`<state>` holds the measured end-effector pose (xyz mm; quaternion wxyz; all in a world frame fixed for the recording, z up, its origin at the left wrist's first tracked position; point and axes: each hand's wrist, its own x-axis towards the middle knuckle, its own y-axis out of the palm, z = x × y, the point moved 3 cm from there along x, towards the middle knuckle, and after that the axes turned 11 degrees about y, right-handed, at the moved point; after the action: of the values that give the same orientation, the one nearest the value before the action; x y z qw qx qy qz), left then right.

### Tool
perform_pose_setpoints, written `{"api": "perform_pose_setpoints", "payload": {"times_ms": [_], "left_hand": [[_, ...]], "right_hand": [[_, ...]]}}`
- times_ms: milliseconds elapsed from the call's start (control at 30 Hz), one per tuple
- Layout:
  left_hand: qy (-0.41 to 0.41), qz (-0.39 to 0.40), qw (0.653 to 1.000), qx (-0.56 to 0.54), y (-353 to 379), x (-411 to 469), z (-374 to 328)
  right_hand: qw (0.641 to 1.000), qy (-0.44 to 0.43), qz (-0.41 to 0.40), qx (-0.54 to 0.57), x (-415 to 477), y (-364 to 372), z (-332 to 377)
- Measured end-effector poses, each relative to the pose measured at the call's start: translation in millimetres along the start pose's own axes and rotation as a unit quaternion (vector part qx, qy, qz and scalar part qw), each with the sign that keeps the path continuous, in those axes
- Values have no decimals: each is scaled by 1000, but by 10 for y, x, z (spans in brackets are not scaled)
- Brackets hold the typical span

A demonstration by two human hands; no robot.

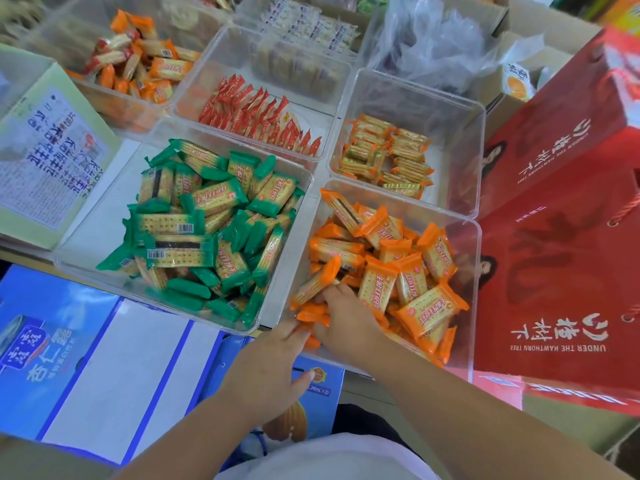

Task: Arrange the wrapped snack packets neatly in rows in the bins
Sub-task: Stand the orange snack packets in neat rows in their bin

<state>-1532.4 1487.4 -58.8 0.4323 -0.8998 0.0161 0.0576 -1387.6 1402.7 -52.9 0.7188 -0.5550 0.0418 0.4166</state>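
A clear plastic bin (472, 258) at the near right holds a loose heap of orange-wrapped cracker packets (408, 271). My right hand (346, 315) reaches into its near left corner, fingers curled among the orange packets. My left hand (270, 368) is at the bin's near left edge, fingertips touching orange packets there; its grip is hidden. To the left, another clear bin (86, 244) holds a jumbled pile of green-wrapped cracker packets (207, 223). Behind it, small red packets (256, 116) stand in rows in a bin, and gold-orange packets (388, 157) lie stacked in the far right bin.
A blue drink carton (69, 358) lies under the near bins. Red gift boxes (561, 237) stand close on the right. A pale green box (45, 150) sits at the left. Further bins with orange-red packets (138, 60) and crumpled clear plastic (433, 39) are at the back.
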Motion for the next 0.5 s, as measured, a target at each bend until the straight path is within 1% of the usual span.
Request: {"api": "perform_pose_setpoints", "payload": {"times_ms": [100,233,333,400,500], "left_hand": [[-2,2,1000,-3,-15,-2,-10],[-5,6,1000,-30,-42,-12,-43],[-20,-6,999,-43,-71,-28,-73],[-35,-13,999,-33,-97,-49,-82],[-58,-36,997,-23,-163,-91,-94]], "right_hand": [[1000,0,6,-18,12,-2,-26],[996,-8,30,-87,57,-34,10],[993,-5,33,-115,83,-18,41],[996,-1,32,-88,92,-22,41],[999,-4,46,17,90,-75,14]]}}
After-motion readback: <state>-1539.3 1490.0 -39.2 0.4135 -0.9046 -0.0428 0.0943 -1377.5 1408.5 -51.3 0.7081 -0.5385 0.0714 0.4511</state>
